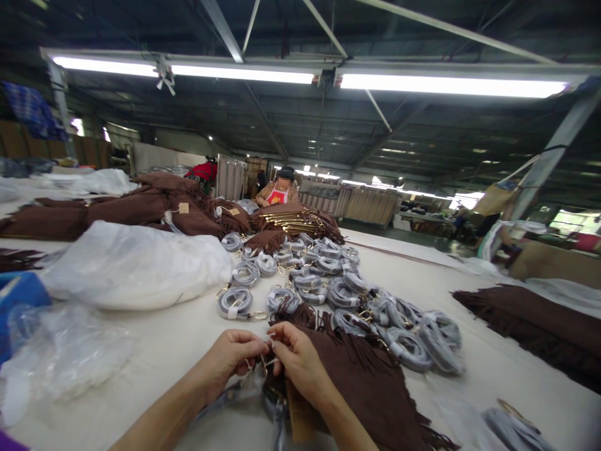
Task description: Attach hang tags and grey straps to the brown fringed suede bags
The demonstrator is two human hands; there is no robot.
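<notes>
My left hand (233,354) and my right hand (300,365) meet at the front middle of the table, fingertips pinched together around a thin white string (270,361). A brown paper hang tag (300,413) hangs under my right hand. Just to the right lies a dark brown fringed bag (352,376), partly covered by my right wrist. Below my hands is a strap in clear plastic wrap (278,416), with metal hardware near my fingers. How the string is fastened is hidden by the fingers.
Several wrapped coiled straps (328,266) with gold clasps spread beyond my hands. A white plastic bag (141,266) and a blue bin (21,307) are at left. Brown bags are piled (300,219) farther back, where a person (278,191) sits. Another fringed bag (539,322) lies at right.
</notes>
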